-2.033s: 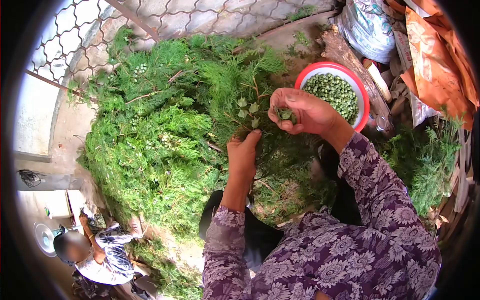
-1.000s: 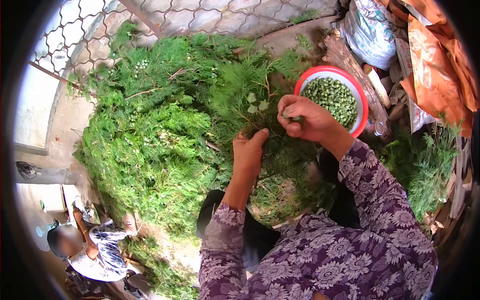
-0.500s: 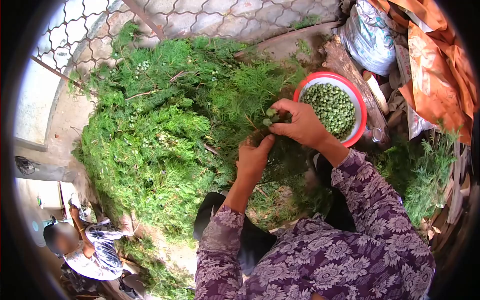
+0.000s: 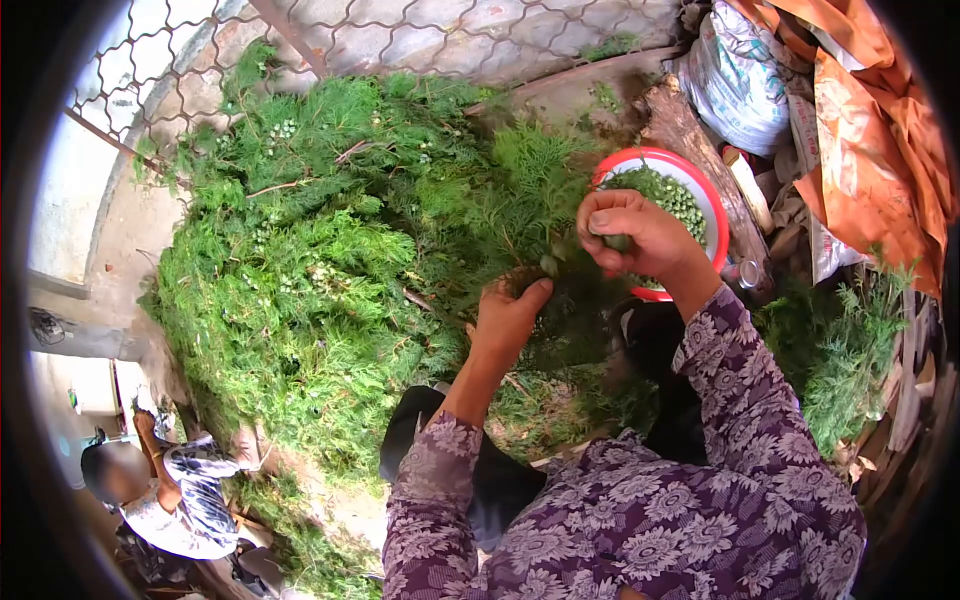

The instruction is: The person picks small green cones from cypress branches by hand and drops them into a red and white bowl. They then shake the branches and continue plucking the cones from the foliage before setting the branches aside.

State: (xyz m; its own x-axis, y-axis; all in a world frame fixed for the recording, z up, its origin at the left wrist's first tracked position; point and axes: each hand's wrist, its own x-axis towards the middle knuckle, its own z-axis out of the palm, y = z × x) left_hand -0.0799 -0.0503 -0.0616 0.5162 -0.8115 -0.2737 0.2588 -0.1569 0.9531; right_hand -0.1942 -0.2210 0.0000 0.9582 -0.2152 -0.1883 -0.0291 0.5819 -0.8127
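My left hand [image 4: 507,318] is closed on an evergreen sprig [image 4: 528,277], its thumb pressed against the stem. A small pale green cone [image 4: 549,265] shows just beyond that thumb. My right hand [image 4: 640,235] is curled in front of the near left part of a red-rimmed white basin [image 4: 716,205], with a green cone [image 4: 618,242] between its fingers. Many small green cones [image 4: 682,205] fill the basin, partly hidden behind this hand.
A large heap of cut evergreen branches [image 4: 290,290] spreads left of my hands. Wire fencing [image 4: 420,40] runs behind it. A log [image 4: 690,135], a white sack [image 4: 740,85] and orange sheeting [image 4: 875,150] lie at the right. Another person [image 4: 185,495] sits at lower left.
My right hand has moved right, away from the sprig and toward the basin, with a green cone in its fingers. My left hand has stayed nearly in place.
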